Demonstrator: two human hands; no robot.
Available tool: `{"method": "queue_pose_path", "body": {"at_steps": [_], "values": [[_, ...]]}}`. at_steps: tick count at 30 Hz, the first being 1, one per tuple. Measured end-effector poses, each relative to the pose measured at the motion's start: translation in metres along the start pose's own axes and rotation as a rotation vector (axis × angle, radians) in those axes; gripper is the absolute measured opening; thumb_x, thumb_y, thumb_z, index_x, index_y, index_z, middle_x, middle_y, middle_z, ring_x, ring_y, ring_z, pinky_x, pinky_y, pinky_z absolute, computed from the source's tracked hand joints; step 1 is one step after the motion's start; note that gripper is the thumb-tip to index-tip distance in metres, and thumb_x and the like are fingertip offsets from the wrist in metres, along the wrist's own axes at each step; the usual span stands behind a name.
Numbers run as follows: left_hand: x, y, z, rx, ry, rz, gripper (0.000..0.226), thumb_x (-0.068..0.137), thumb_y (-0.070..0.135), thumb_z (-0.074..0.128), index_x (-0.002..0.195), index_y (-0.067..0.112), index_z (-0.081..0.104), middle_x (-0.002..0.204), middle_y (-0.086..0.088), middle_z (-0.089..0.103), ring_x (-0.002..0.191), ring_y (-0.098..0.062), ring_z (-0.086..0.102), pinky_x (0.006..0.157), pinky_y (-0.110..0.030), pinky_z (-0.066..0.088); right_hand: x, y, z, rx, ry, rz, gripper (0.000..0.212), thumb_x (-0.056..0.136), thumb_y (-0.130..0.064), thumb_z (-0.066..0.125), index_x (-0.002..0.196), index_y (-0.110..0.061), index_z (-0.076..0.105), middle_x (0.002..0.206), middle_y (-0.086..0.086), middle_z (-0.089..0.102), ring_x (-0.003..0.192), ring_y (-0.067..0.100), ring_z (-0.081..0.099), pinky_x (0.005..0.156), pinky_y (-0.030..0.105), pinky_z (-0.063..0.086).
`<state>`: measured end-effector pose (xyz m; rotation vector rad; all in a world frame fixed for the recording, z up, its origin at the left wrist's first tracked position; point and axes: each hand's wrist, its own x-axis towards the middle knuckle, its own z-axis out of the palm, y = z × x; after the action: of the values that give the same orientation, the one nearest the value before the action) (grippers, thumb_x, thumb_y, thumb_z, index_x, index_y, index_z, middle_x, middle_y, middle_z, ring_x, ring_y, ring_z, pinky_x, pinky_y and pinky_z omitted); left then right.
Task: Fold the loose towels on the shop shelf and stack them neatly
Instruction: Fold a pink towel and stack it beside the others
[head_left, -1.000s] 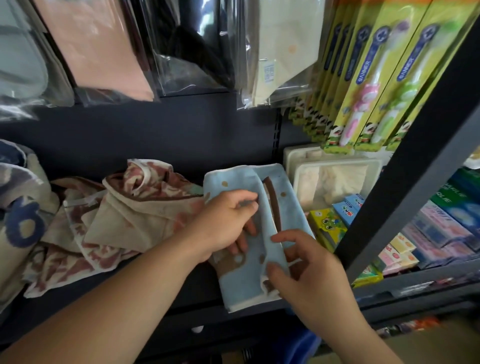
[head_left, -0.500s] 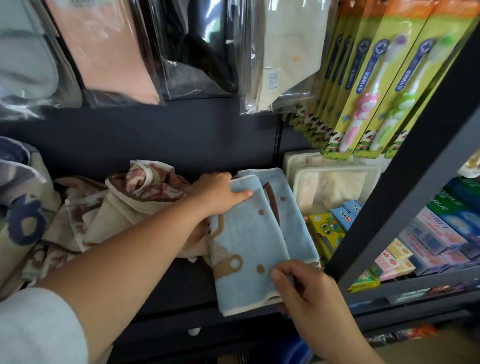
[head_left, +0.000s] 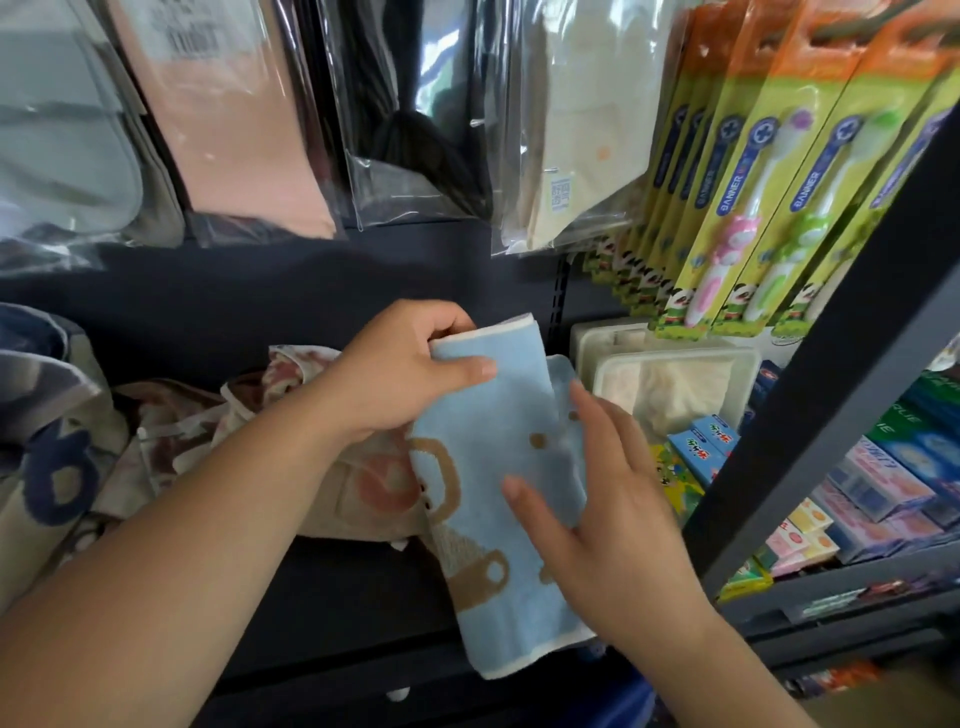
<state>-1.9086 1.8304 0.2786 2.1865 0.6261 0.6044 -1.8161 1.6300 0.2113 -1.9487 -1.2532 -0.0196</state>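
right hand (head_left: 613, 519) now lies flat, fingers straight, on the towel (head_left: 488, 415), left hand (head_left: 400, 374) still pinches its top: fold nearly closed.

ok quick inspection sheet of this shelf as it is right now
surface: dark shelf, bare in front of the crumpled towels
job's things: blue towel with brown cup print, folded lengthwise, near end at the shelf's front edge; beige and pink towel crumpled to its left; cream towel with navy print at far left
clutter: clear plastic box and small colourful boxes right of the blue towel
grippers: left hand grips the blue towel's far end; right hand lies flat on it, fingers straight
cables: nothing seen
surroundings: bagged cloths hanging above; toothbrush packs upper right; toothpaste boxes on the neighbouring shelf
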Motion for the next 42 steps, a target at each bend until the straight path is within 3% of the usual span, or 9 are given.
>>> {"method": "queue_pose_path", "body": {"at_steps": [4,9,13,17,21,24,30,35,42], "values": [[-0.016,0.022,-0.017,-0.105,-0.059,0.074,0.012,0.083,0.019,0.082,0.085,0.016,0.07,0.076,-0.002,0.07,0.066,-0.007,0.063,0.058,-0.024,0.051,0.023,-0.009,0.001,0.582,-0.153,0.283,0.049,0.082,-0.06,0.069,0.126,-0.045,0.053,0.117,-0.025,0.069,0.106,-0.003,0.067,0.084,0.026,0.059],[-0.006,0.007,-0.01,-0.049,0.077,0.062,0.013,0.084,0.025,0.081,0.085,0.02,0.069,0.078,-0.003,0.069,0.065,-0.007,0.06,0.061,-0.026,0.048,0.023,-0.008,0.004,0.646,-0.126,0.389,0.01,0.098,-0.033,0.064,0.097,-0.026,0.072,0.09,-0.007,0.077,0.082,0.012,0.075,0.074,0.039,0.062],[0.012,-0.033,0.016,-0.167,0.109,-0.091,0.018,0.104,0.031,0.053,0.104,0.019,0.068,0.095,0.007,0.071,0.089,-0.01,0.067,0.083,-0.03,0.049,0.017,-0.001,0.003,0.535,0.011,0.384,0.013,0.101,-0.033,0.058,0.094,-0.029,0.068,0.085,-0.007,0.073,0.075,0.011,0.071,0.066,0.037,0.061],[0.004,-0.072,0.044,0.189,-0.043,-0.252,0.037,0.104,0.047,0.044,0.12,0.022,0.065,0.114,0.002,0.071,0.109,-0.02,0.065,0.093,-0.035,0.049,0.009,0.002,0.001,0.531,0.067,0.377,0.012,0.102,-0.035,0.053,0.099,-0.032,0.065,0.089,-0.012,0.071,0.078,0.007,0.069,0.066,0.034,0.059],[-0.008,-0.084,0.046,0.581,-0.057,-0.084,0.066,0.081,0.075,0.04,0.111,0.023,0.069,0.106,0.002,0.066,0.101,-0.021,0.06,0.087,-0.039,0.049,0.004,0.003,0.003,0.501,0.059,0.412,0.012,0.103,-0.037,0.052,0.099,-0.035,0.064,0.089,-0.01,0.071,0.079,0.008,0.069,0.075,0.047,0.061],[-0.011,-0.089,0.039,0.696,-0.083,0.069,0.055,0.081,0.07,0.044,0.096,0.024,0.07,0.095,0.003,0.06,0.093,-0.02,0.055,0.081,-0.04,0.048,0.006,-0.001,0.001,0.508,0.065,0.43,0.013,0.103,-0.04,0.052,0.096,-0.038,0.063,0.089,-0.008,0.071,0.08,0.012,0.07,0.077,0.053,0.06],[-0.03,-0.113,0.012,0.711,-0.08,0.213,0.027,0.094,0.041,0.056,0.096,0.021,0.074,0.094,0.006,0.065,0.097,-0.018,0.058,0.081,-0.035,0.046,0.026,-0.014,-0.002,0.542,0.035,0.473,0.015,0.102,-0.043,0.052,0.095,-0.047,0.065,0.092,-0.011,0.073,0.086,0.015,0.072,0.081,0.052,0.061],[-0.057,-0.142,-0.022,0.635,-0.013,0.175,0.044,0.089,0.051,0.05,0.094,0.018,0.078,0.111,0.002,0.072,0.117,-0.02,0.061,0.098,-0.041,0.05,0.063,-0.024,0.005,0.692,-0.05,0.54,0.013,0.101,-0.034,0.058,0.107,-0.032,0.07,0.097,-0.002,0.078,0.091,0.023,0.076,0.085,0.051,0.061],[-0.078,-0.172,-0.058,0.54,0.114,0.215,0.038,0.09,0.048,0.058,0.062,0.022,0.055,0.074,0.01,0.053,0.076,-0.017,0.054,0.07,-0.042,0.049,0.101,0.017,0.01,0.269,-0.003,0.561,0.026,0.097,-0.032,0.062,0.115,-0.015,0.068,0.106,0.01,0.074,0.094,0.03,0.071,0.079,0.04,0.059]]}}
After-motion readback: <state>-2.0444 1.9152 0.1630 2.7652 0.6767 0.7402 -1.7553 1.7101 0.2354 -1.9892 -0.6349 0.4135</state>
